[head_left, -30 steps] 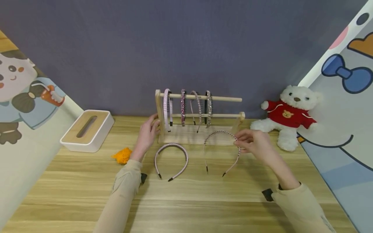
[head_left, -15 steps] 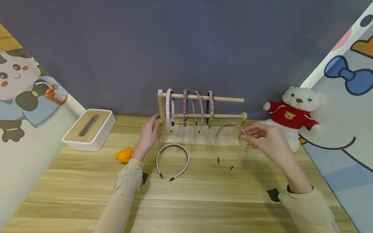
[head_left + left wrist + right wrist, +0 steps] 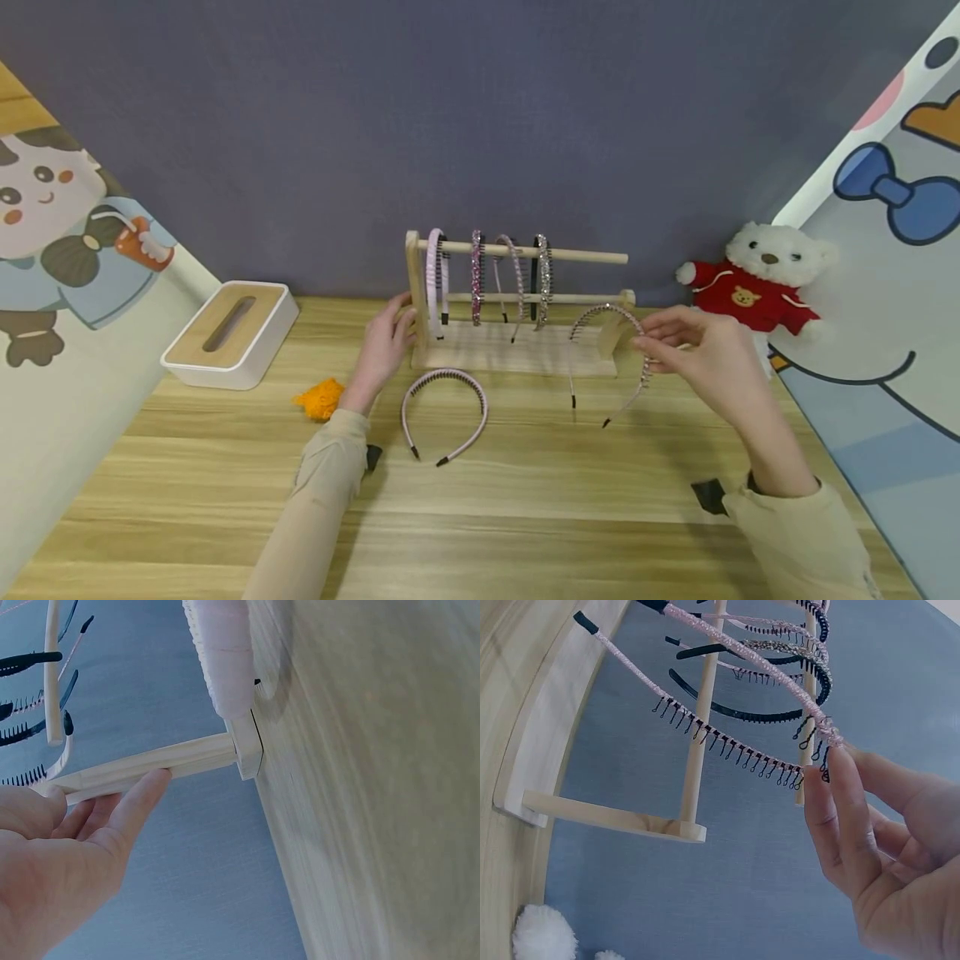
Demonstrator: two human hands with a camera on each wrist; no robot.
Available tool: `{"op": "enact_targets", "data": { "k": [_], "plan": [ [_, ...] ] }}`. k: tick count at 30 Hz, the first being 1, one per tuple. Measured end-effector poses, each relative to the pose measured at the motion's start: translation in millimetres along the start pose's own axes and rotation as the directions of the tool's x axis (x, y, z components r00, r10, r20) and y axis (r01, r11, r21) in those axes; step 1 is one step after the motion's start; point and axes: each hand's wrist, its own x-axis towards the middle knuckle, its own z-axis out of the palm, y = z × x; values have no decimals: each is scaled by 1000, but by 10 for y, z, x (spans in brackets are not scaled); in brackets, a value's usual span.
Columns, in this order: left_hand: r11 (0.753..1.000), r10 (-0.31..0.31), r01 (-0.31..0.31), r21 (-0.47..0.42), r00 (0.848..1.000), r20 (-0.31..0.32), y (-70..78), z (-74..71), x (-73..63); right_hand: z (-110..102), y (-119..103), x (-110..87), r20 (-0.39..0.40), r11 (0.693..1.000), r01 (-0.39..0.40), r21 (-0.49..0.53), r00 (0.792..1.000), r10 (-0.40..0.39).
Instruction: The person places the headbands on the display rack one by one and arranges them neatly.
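Note:
In the head view my right hand (image 3: 705, 350) pinches a thin pink headband (image 3: 761, 660) with black teeth inside. It hangs with its ends downward, close to the right end of a wooden headband rack (image 3: 491, 358). My left hand (image 3: 384, 342) holds the rack's left upright (image 3: 150, 763), thumb and fingers at the post. Along the upper bar hang a pale pink headband (image 3: 431, 287), a magenta glittery headband (image 3: 476, 283), a thin pink braided headband (image 3: 517, 275) and a silver sparkly headband (image 3: 544, 287). Another pale pink headband (image 3: 446, 372) lies on the table before the rack.
A white tissue box (image 3: 258, 354) with a wooden lid stands at the left. Beside my left wrist lies a small orange fuzzy object (image 3: 320, 400). A white teddy bear (image 3: 750, 287) in a red sweater sits right behind my right hand. A dark wall (image 3: 450, 108) rises behind.
My right hand has moved the held headband to the right and slightly up, toward the rack's right end. The left hand stays at the upright. The view has shifted slightly.

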Motion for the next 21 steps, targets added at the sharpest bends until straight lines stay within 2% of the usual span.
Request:
{"op": "enact_targets", "data": {
  "k": [14, 21],
  "plan": [
    [1000, -14, 15, -21, 1000, 10, 5, 1, 5, -99, -51, -10, -74, 1000, -13, -27, 997, 11],
    [1000, -16, 16, -23, 1000, 14, 11, -3, 0, -141, -70, 2, -98, 999, -33, -5, 995, 32]
  ]
}}
